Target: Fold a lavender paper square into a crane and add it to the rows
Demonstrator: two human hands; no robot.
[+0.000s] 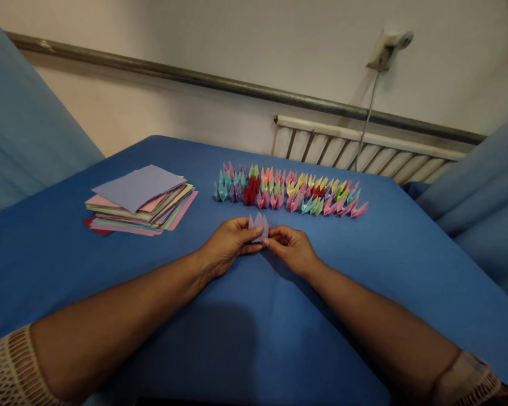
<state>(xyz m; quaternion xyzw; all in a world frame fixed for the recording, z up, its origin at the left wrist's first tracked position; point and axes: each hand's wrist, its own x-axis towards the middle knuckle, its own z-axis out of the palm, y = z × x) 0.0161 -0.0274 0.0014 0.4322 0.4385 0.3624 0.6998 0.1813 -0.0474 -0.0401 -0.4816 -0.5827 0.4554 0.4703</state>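
A small lavender folded paper piece, with pointed tips facing up, is held above the blue table between both hands. My left hand grips it from the left, thumb pressed across its front. From the right, my right hand pinches its lower right edge with thumb and forefinger. Beyond the hands stand rows of small folded paper cranes in pink, red, yellow, green, teal and purple. To the left lies a stack of coloured paper sheets, a lavender sheet on top.
The table has a blue cover. Behind it are a wall with a metal rail, a white radiator and a socket with a hanging cord. Blue curtains hang at both sides.
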